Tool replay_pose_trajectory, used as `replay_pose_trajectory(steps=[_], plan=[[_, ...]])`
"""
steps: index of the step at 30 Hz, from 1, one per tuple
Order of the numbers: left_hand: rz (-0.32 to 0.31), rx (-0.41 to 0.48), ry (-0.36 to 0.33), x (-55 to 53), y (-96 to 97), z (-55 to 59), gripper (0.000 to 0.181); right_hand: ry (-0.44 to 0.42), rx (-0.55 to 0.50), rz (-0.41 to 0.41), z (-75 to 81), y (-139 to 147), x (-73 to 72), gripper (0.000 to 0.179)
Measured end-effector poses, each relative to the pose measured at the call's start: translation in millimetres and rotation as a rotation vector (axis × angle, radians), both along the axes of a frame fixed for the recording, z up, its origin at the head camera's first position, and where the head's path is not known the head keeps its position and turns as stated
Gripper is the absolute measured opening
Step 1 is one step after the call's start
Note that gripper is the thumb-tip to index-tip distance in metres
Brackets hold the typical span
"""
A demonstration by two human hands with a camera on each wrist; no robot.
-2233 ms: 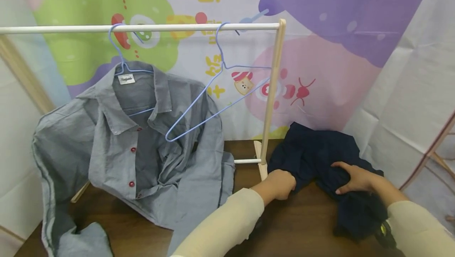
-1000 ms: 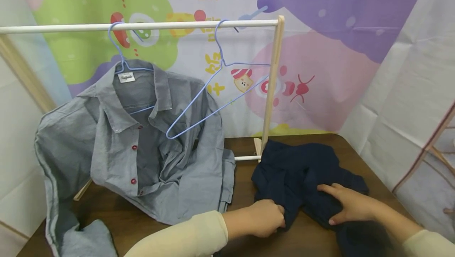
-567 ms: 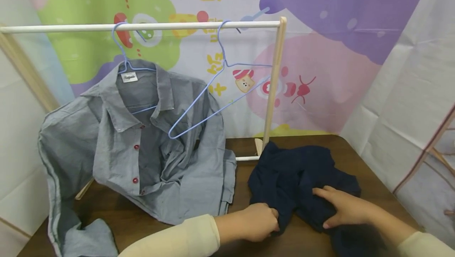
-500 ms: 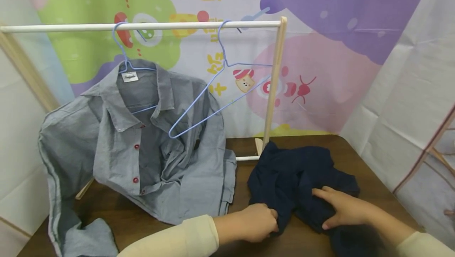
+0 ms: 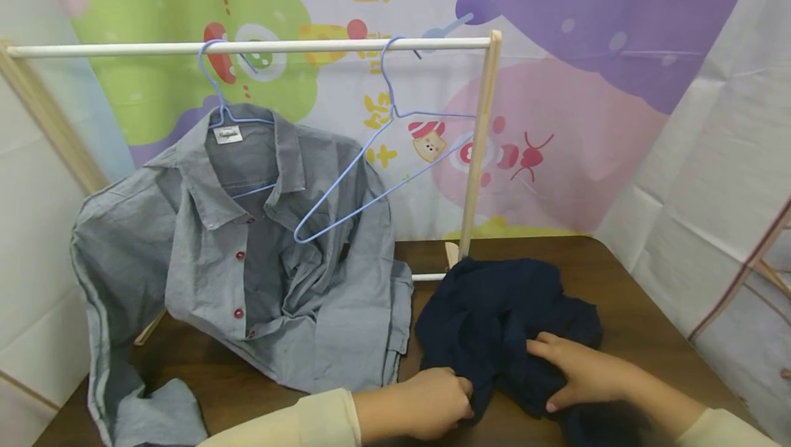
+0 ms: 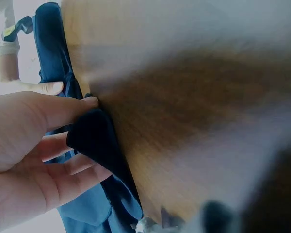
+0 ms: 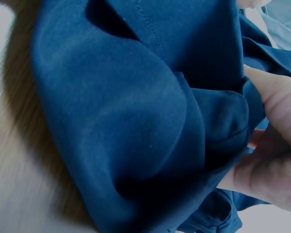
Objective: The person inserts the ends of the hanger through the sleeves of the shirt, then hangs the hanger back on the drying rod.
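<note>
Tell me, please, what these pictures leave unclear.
Head view: lettering on the label of the grey shirt, too small.
Head view: the right end of the bare hanger, hidden behind the post.
Head view: the full shape of the navy garment, lost in folds.
Right wrist view: part of the right hand, beyond the frame edge.

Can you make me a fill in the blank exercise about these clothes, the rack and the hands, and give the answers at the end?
1. The buttons on the gray collared shirt are colored ____.
2. In total, ____ wire hangers hang from the clothes rack.
3. In the head view, the navy garment, held by the left hand and right hand, is to the ____ of the gray collared shirt.
4. The top bar is colored ____.

Missing words: red; two; right; white.
</note>
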State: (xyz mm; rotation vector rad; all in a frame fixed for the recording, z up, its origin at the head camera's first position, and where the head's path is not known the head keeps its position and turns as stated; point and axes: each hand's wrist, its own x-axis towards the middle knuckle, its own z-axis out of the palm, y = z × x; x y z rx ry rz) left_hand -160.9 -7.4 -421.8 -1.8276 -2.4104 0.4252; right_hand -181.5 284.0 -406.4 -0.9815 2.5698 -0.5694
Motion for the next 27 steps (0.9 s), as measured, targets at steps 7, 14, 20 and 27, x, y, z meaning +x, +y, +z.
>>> replay_pose_trajectory(steps=[7, 14, 20, 27], plan=[[-0.014, 0.061, -0.061, 3.8, -12.3, -1.6, 0.022, -0.004, 0.011, 0.038, -0.2, -14.3, -4.3, 0.086], [0.012, 0.104, -0.122, 2.2, -18.1, -1.1, 0.023, 0.017, -0.015, 0.044, -1.1, -16.3, -4.5, 0.084], [0.173, 0.256, -0.297, -5.1, -24.8, 5.8, 0.010, 0.026, -0.056, -0.003, -1.5, -11.5, 2.1, 0.085], [0.546, 0.651, -0.290, -30.8, -22.0, 17.8, 0.021, 0.002, -0.117, -0.021, 4.8, 1.8, 12.9, 0.093]])
